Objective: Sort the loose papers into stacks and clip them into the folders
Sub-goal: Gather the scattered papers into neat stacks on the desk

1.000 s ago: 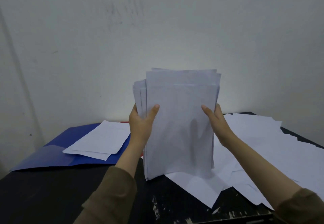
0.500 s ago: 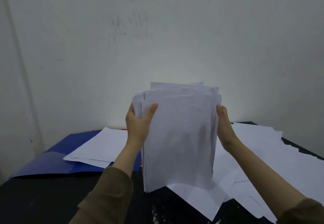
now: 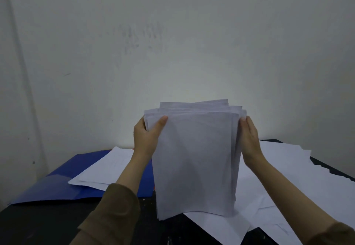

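A thick stack of white papers [image 3: 196,160] stands upright on its bottom edge on the black table [image 3: 38,225], its top edges uneven. My left hand [image 3: 147,137] grips the stack's upper left edge, thumb on the front sheet. My right hand [image 3: 249,139] lies flat against the stack's right edge with straight fingers. An open blue folder [image 3: 57,185] lies flat at the left, with a few white sheets [image 3: 107,168] on it. Loose white papers [image 3: 284,177] are spread over the table to the right and under the stack.
A plain grey wall [image 3: 172,43] rises right behind the table. The table's far right corner [image 3: 276,140] shows beyond the loose sheets. A small red edge [image 3: 154,188] peeks out beside the blue folder, behind the stack.
The stack has come down lower onto the table. My right hand shifted from holding the front of the stack to lying flat along its right edge.
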